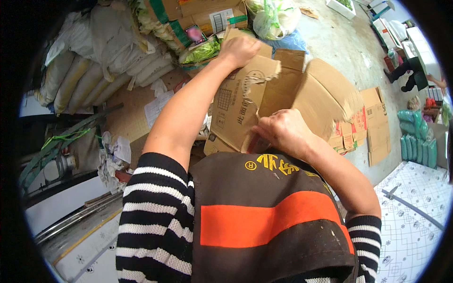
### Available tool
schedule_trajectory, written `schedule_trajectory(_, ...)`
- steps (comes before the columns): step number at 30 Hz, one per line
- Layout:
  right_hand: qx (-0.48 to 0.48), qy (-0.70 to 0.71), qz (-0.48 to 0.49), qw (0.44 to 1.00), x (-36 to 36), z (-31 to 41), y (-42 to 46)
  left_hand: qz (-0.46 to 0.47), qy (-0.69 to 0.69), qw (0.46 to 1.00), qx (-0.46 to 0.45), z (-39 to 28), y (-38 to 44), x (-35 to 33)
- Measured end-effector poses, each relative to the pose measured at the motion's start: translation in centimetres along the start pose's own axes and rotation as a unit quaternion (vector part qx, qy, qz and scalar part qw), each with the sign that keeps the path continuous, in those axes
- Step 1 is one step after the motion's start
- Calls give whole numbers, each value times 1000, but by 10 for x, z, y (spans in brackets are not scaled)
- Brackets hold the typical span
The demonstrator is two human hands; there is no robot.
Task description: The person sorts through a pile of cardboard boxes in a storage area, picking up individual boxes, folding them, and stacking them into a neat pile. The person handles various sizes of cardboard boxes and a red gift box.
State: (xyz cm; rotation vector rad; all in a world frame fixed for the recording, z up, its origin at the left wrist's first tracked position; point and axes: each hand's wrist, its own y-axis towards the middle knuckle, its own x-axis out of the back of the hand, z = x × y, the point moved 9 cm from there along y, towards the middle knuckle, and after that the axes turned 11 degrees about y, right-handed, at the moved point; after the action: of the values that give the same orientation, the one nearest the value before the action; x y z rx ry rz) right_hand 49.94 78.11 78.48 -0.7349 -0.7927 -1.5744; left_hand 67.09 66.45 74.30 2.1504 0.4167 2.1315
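Observation:
A brown cardboard box with printed writing is held in front of my apron, its flaps spread and one panel torn along a ragged edge. My left hand is closed on the upper part of the torn panel, near the lettuce. Lower down and to the right, my right hand grips the cardboard beside the tear; its fingertips are partly hidden and blurred. A wide flap of cardboard stands out above the right hand.
Stacked sacks lie at upper left. Beyond my left hand are green lettuce, a taped carton and bagged cabbages. Flattened cardboard lies on the floor at right, near teal packages. A person is at far right.

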Motion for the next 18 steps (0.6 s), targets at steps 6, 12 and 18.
schedule_trajectory(6,22,143,72,987,-27,7,-20,75,-174,966,173,66,-20,-39)
schedule_trajectory(12,10,-36,155,987,-45,-25,-29,-35,-230,967,103,46,-7,25)
schedule_trajectory(18,44,-154,126,979,-48,-30,-52,-236,-174,949,113,101,-52,30)
